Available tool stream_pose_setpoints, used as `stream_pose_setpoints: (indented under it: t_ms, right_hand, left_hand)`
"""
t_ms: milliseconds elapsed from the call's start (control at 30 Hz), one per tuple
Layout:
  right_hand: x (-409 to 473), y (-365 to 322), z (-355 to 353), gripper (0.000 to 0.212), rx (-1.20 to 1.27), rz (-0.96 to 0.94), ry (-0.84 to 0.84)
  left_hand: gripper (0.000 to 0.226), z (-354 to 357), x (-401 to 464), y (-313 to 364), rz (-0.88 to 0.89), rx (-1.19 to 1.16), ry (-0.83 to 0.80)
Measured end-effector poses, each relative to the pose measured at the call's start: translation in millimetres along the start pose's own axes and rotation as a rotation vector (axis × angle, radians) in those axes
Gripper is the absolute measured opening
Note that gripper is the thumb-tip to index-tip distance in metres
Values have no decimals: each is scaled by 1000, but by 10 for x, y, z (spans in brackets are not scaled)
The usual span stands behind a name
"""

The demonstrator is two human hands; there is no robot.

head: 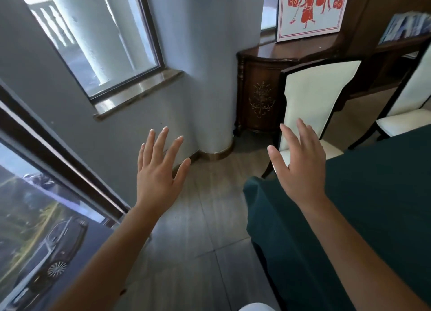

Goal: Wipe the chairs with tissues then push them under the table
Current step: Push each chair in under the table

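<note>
Reaching forward with left hand (158,171) and right hand (297,168), fingers spread, holding nothing.
Nearest chair (312,96) tucked against green-covered table (373,206); second chair (405,122) beyond; no tissue visible.

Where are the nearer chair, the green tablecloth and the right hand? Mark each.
nearer chair (312,96), head view, on its white backrest.
green tablecloth (373,194), head view, on its flat top.
right hand (299,173), head view, on its back.

Near chair (310,94): seat mostly hidden behind right hand (300,171) and green-draped bench (373,206). Second chair (410,115) cut off at right edge. Framed print (310,10) cropped at top. Shelf items (405,26) blurred, unidentifiable.
</note>
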State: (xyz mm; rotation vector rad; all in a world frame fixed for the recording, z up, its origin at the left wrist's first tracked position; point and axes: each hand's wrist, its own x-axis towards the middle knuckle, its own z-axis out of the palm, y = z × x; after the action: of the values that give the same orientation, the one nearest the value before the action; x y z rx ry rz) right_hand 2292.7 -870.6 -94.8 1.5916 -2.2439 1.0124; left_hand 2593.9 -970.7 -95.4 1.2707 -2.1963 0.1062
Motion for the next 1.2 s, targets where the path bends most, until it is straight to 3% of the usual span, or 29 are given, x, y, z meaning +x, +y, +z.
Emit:
stream_pose_setpoints:
  t_ms: [233, 567, 733, 933, 1200]
  right_hand:
    - [614, 73, 473, 60, -50, 73, 7]
    - [1423, -200, 1107, 62, -124, 244, 63]
    - [1658, -180, 1350, 63, -150, 294, 51]
    - [2309, 271, 1557, 52, -126, 264, 184]
    - [3526, 950, 1779, 68, -113, 344, 239]
  left_hand:
    - [48, 688, 812, -366, 80, -173, -35]
    - [57, 1268, 2141, -1083, 233, -221, -42]
    - [56, 1568, 2718, -993, 255, -280, -65]
    - [53, 2069, 3452, -619, 340, -310, -59]
    - [53, 2563, 4622, -177, 400, -328, -47]
